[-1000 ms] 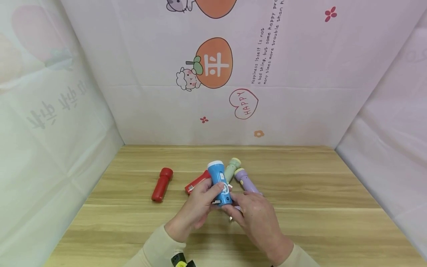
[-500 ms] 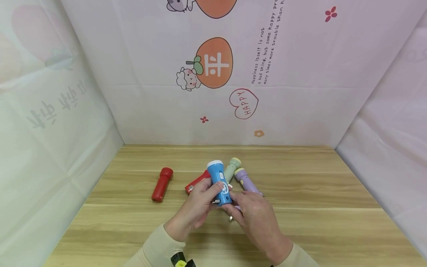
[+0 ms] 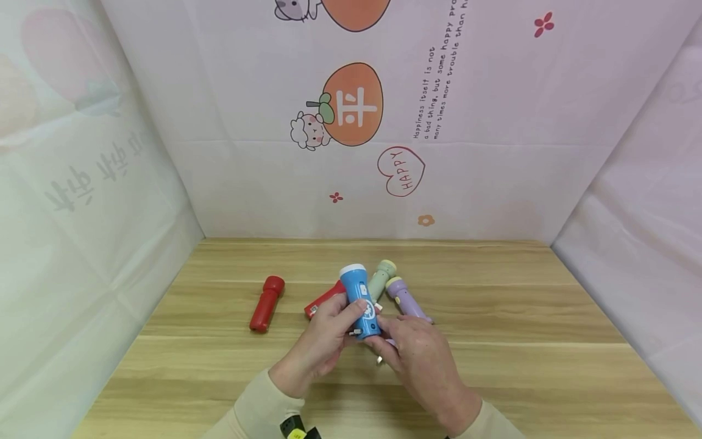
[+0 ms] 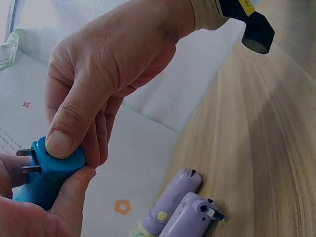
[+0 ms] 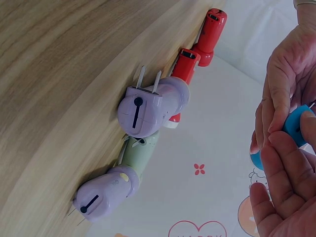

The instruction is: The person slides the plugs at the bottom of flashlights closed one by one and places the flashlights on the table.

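Note:
A blue flashlight with a white rim is held up in front of me, its lens end pointing away. My left hand grips its body, thumb lying on the printed side. At the tail, my right hand pinches the end between thumb and fingers. Two metal plug prongs stick out of the flashlight's tail. The left wrist view shows the right thumb pressed on the tail end. Below the hands lies a purple flashlight with its prongs out, mostly hidden in the head view.
A red flashlight lies at the left on the wooden table. Behind the hands are another red flashlight, a green flashlight and a second purple flashlight. A printed cloth hangs at the back and sides.
Almost nothing has moved. The blue flashlight has shifted very slightly in the hands, which keep the same hold.

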Tool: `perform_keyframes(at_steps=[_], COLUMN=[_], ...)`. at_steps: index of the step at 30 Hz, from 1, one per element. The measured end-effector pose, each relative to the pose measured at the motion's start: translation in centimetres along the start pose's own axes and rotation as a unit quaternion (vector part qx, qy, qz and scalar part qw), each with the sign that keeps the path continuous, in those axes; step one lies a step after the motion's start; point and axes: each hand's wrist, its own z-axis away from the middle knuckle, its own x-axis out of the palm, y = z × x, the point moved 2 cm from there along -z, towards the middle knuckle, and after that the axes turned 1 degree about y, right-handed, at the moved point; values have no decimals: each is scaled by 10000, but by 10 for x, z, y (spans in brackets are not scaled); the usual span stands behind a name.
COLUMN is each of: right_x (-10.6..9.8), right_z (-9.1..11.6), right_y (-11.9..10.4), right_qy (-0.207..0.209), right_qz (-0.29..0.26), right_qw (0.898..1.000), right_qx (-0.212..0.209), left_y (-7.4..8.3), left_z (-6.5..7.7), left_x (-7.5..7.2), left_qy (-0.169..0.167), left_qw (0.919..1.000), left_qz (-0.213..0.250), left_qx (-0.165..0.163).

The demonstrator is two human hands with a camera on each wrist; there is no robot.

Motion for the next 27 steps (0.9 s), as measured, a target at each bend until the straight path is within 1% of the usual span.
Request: perform_keyframes(at_steps=[20,27], right_x=[0,0], right_z=[0,0], right_y=[-1,-1], right_qy=[-120,-117], right_qz=[35,21], right_qw=[9998,9999], right_qx=[149,78], left_y=[-1,-1], left_z=[1,2], left_x=[1,0], left_qy=[-29,-78], left_qw=[9998,9998], left_qz=[187,197], left_qx=[17,-1])
